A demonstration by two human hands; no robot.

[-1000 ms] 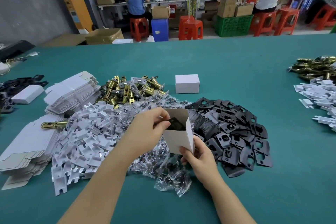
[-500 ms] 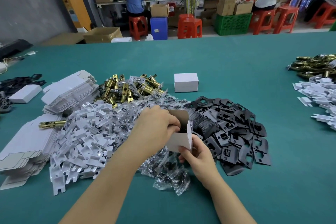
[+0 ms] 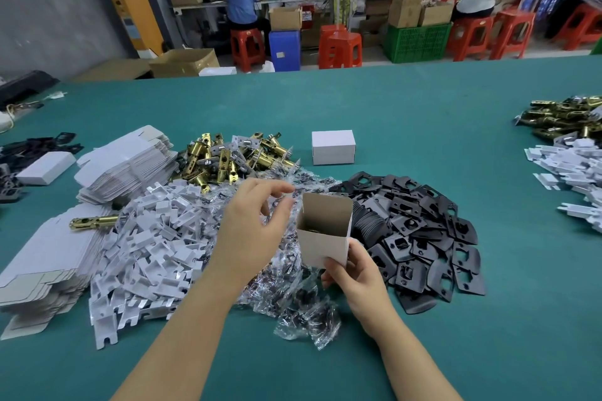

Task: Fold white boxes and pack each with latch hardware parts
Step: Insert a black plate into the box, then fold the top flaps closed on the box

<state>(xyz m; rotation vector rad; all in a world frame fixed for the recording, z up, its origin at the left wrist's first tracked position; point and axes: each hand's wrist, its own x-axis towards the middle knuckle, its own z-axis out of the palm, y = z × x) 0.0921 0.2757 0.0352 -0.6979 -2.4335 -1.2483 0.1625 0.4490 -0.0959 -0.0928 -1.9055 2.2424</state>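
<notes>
My right hand (image 3: 353, 278) grips the bottom of an upright white box (image 3: 324, 242) whose top is open, with its brown inside showing. My left hand (image 3: 252, 228) hovers just left of the box mouth, fingers apart and holding nothing. Below both hands lies a heap of clear plastic screw bags (image 3: 293, 299). Black metal plates (image 3: 423, 238) are piled to the right. White plastic pieces (image 3: 146, 254) are heaped to the left. Brass latch bolts (image 3: 228, 159) sit behind them. Flat unfolded boxes (image 3: 123, 166) are stacked at the far left.
A closed white box (image 3: 333, 147) stands on the green table (image 3: 423, 127) behind the piles. Another brass and white parts pile (image 3: 570, 146) lies at the right edge. A single brass latch (image 3: 93, 222) rests on flat box blanks. People sit on stools at benches beyond.
My left hand has come out of the box mouth and drawn back to the left with its fingers spread. My right hand still holds the box, now more upright.
</notes>
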